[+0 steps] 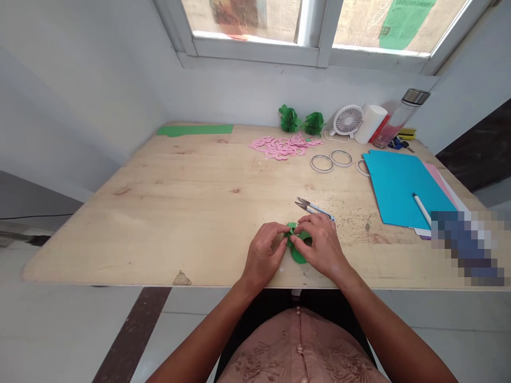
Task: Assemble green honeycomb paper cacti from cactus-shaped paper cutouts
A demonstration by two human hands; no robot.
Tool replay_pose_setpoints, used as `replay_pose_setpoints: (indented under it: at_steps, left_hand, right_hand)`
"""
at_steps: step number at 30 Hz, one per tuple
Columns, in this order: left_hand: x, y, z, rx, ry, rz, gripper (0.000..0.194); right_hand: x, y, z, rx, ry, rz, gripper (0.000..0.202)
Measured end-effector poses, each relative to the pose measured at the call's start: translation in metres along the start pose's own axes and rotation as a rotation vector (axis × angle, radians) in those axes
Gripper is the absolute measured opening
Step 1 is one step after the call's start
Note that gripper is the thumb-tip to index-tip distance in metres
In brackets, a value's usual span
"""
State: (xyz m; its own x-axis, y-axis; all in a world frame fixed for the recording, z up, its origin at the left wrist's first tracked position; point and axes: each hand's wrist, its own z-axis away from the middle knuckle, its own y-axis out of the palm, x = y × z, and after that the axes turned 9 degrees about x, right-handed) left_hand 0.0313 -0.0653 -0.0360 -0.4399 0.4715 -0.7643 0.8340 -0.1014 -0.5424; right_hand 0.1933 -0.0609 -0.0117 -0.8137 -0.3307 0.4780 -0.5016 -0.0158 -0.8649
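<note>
Just inside the near edge of the tabletop (159, 213), the left hand (262, 254) and the right hand (324, 246) meet over the green paper (298, 256), which has curved, looping parts. The left fingers (276, 229) pinch its upper left part between thumb and forefinger; the right fingers (312, 220) clamp on nearly the same spot from the other side, hiding some of the paper. Whether its lower loop touches the tabletop, I cannot tell. Beyond the right hand lie the snips (312, 206), blades apart and pointing left, handles just beside its knuckles. Farther back are a pink heap (281, 148), 2 green ornaments (288, 120) by the wall (223, 96), a fan (348, 121) and 2 tape rings (321, 171) side by side, with a 3rd partly covered by the blue sheet (403, 183). On that sheet lies a pen (421, 208).
</note>
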Motion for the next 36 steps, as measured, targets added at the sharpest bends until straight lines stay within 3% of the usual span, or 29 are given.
replay_pose_setpoints:
  at_steps: [14,36]
  left_hand:
    - [0.006,0.000,0.007,-0.002,0.159,-0.200,0.020]
    - [0.006,-0.009,0.003,0.086,0.315,-0.353,0.019]
  right_hand:
    - [-0.011,0.012,0.000,-0.058,0.100,-0.257,0.022]
    - [-0.009,0.017,0.007,-0.205,0.114,-0.294,0.020]
